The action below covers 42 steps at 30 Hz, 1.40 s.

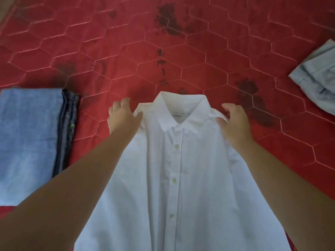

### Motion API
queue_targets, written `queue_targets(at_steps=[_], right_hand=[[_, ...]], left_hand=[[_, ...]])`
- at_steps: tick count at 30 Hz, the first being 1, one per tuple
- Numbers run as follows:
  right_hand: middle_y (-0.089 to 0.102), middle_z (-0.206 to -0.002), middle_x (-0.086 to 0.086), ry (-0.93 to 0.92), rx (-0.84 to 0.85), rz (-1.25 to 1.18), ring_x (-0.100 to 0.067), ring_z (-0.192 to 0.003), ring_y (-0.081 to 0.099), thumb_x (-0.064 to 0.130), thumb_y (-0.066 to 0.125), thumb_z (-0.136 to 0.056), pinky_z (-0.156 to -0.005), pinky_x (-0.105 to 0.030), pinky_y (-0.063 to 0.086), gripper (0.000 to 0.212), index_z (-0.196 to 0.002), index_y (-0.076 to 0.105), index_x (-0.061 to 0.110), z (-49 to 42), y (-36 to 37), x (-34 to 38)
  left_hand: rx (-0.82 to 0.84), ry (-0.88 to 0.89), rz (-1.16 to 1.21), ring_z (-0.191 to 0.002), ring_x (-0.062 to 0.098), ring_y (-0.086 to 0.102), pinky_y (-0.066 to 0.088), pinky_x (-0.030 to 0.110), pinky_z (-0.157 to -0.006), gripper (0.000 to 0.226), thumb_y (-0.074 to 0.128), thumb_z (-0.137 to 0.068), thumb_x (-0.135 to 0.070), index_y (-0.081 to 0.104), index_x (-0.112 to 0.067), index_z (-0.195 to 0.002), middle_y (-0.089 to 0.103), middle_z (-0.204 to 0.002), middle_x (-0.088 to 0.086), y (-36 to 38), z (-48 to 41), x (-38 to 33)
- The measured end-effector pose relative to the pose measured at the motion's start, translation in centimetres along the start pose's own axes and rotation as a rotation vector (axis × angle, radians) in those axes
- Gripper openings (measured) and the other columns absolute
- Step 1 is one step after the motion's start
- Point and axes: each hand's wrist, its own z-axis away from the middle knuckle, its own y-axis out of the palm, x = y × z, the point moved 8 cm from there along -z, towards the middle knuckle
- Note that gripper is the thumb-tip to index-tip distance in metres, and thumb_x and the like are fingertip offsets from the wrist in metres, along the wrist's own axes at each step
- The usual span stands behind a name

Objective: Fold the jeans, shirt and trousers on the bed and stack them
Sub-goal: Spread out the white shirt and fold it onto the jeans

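A white buttoned shirt lies front side up on the red bed cover, collar pointing away from me. My left hand pinches its left shoulder with the thumb on the cloth. My right hand grips the right shoulder the same way. Folded blue jeans lie at the left, with a darker folded layer showing along their right edge. A pale blue-grey folded garment sits at the far right edge.
The red quilted bed cover with a hexagon stitch pattern and dark flower prints stretches beyond the shirt. A strip of floor or wall shows at the top left corner.
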Motion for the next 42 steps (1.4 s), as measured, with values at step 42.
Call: queue_targets(at_steps=[42], right_hand=[[0.052, -0.068, -0.006, 0.371, 0.301, -0.451, -0.019, -0.061, 0.046, 0.01, 0.056, -0.088, -0.055, -0.028, 0.037, 0.014, -0.075, 0.055, 0.014, 22.7, 11.2, 5.5]], left_hand=[[0.2, -0.107, 0.37, -0.089, 0.015, 0.055, 0.041, 0.025, -0.079, 0.03, 0.045, -0.087, 0.005, 0.063, -0.011, -0.104, 0.063, -0.095, -0.001, -2.5, 15.1, 19.7]])
